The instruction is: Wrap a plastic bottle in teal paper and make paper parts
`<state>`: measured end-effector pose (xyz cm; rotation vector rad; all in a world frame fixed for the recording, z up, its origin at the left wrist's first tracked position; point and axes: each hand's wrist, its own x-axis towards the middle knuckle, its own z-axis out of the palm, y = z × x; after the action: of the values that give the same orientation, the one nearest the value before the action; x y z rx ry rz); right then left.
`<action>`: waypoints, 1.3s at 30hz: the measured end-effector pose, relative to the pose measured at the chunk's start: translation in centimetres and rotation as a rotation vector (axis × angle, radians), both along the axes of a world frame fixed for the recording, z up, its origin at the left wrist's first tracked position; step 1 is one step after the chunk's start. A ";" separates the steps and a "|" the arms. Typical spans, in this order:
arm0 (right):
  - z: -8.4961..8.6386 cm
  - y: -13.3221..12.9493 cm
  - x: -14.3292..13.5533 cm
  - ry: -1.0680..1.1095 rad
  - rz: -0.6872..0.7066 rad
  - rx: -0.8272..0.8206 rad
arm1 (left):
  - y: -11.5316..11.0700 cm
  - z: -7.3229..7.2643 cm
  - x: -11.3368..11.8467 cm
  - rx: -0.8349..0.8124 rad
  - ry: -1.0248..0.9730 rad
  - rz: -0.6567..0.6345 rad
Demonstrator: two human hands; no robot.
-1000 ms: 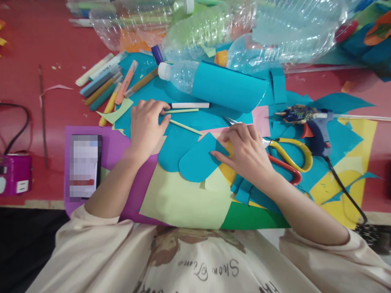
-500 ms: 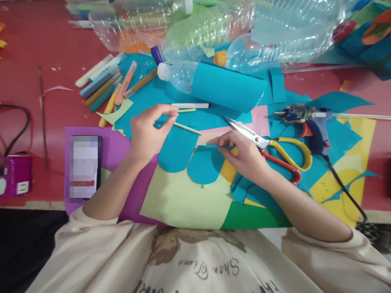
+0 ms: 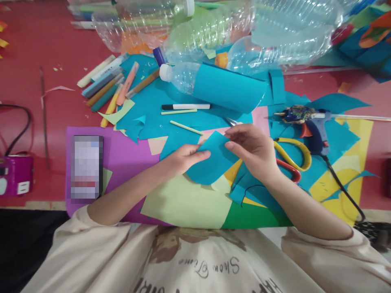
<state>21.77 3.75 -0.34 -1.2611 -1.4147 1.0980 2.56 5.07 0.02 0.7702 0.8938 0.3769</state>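
My left hand (image 3: 183, 158) has left the strips in the upper middle and now pinches the rounded teal paper piece (image 3: 210, 160) at frame centre with my right hand (image 3: 253, 148), both grips grasping it above the desk (image 3: 58, 36), scissors (image 3: 290, 160) just right

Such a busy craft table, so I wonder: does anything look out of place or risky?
The glue gun lies on its side on teal paper scraps; the scissors sit half hidden under the right hand.

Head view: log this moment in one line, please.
left hand: holds blue cutout | right hand: holds same cutout | scissors: on table, under right hand
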 end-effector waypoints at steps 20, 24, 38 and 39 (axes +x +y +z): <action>1.4 -0.6 15.1 -0.956 -0.543 -0.345 | -1.7 -2.5 1.3 -0.324 -0.220 0.291; 1.1 0.4 14.2 -0.749 -0.684 -0.420 | -1.9 -3.0 1.1 -0.335 -0.174 0.321; 4.4 -2.0 10.3 0.091 -0.493 -0.401 | -2.1 -2.9 1.1 -0.245 -0.069 0.330; 4.4 -2.4 9.5 0.082 -0.441 -0.424 | -2.2 -3.1 0.9 -0.205 -0.052 0.320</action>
<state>31.31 1.39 4.07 -1.7058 -0.8029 1.1514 3.42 2.86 -3.11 0.4268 0.9915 0.5743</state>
